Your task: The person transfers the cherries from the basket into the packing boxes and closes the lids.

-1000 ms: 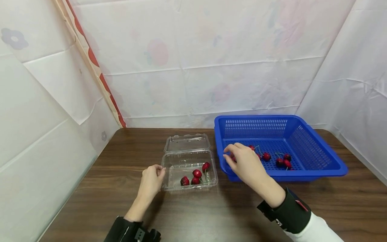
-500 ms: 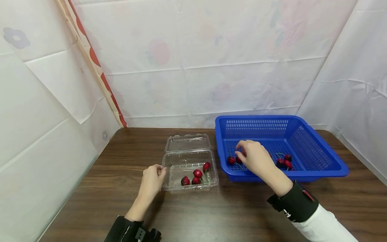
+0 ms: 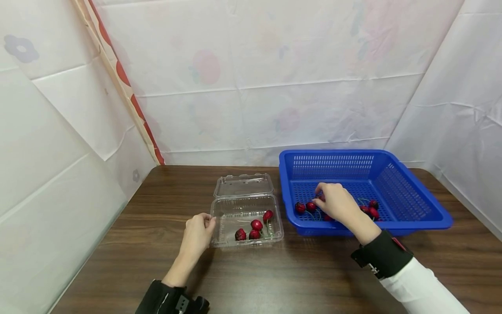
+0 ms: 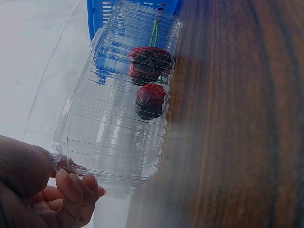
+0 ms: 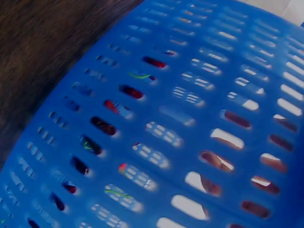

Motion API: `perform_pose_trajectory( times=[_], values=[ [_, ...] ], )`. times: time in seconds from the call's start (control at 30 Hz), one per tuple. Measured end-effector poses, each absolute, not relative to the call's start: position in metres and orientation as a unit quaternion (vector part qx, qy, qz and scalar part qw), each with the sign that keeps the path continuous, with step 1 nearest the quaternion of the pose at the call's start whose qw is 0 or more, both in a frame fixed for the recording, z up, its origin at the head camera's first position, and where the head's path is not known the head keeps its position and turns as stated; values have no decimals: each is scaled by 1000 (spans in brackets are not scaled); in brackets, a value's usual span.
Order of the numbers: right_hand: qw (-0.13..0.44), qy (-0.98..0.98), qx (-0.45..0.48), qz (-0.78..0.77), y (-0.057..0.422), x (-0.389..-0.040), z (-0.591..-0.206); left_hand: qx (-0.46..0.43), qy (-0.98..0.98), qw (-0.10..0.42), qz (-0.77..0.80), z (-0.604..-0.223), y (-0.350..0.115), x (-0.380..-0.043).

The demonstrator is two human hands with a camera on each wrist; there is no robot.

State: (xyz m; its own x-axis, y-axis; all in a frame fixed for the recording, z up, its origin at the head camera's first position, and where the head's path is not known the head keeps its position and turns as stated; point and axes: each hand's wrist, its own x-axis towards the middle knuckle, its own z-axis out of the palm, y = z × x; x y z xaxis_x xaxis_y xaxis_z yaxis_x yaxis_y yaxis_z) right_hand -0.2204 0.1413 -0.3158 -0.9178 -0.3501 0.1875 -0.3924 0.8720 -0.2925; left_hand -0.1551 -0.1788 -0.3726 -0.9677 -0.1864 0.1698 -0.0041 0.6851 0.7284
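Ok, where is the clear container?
In the head view, the clear container sits on the table left of the blue basket, left hand at its left edge.

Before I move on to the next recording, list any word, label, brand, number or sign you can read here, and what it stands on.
No text can be read in any view.
On the clear box and blue basket: no lettering visible.
On the left wristband and right wristband: small marks, too small to make out.
On the white wall covering: faint printed shapes, no letters visible.
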Motion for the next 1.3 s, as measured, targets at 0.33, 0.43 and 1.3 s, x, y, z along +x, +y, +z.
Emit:
perform_pose_trajectory(
  times=[0.33,0.43,1.3],
  values=[
    [18,-973,165,162,150,-227,-321,50,-911,119,-391,-372,-179,-155],
    [-4,-977,150,153,152,-229,-323,52,-911,116,-392,-372,-179,-155],
    [-134,-983,98,82,156,-235,-328,51,-912,119,-389,-373,-179,-155]
  ],
)
